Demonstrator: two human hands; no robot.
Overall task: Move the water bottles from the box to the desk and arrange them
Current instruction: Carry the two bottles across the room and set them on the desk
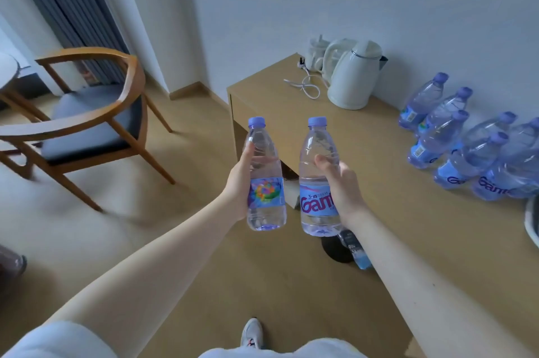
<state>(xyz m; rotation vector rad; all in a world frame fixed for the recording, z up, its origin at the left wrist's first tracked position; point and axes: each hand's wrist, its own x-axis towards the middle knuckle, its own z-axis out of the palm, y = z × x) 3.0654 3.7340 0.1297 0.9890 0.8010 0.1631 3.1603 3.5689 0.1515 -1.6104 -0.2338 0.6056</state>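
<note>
My left hand [240,182] grips a clear water bottle [264,174] with a purple cap and a colourful label, held upright in the air. My right hand [339,182] grips a second upright bottle [318,179] with a blue label. Both bottles hang side by side in front of the wooden desk's [393,212] left end. Several more bottles [466,147] of the same kind stand grouped on the desk at the right, near the wall. The box is not in view.
A white electric kettle [354,77] with its cord [306,86] stands at the desk's far end. A wooden armchair [87,121] with a blue seat is on the left. A dark object and a bottle [354,249] sit under my right forearm.
</note>
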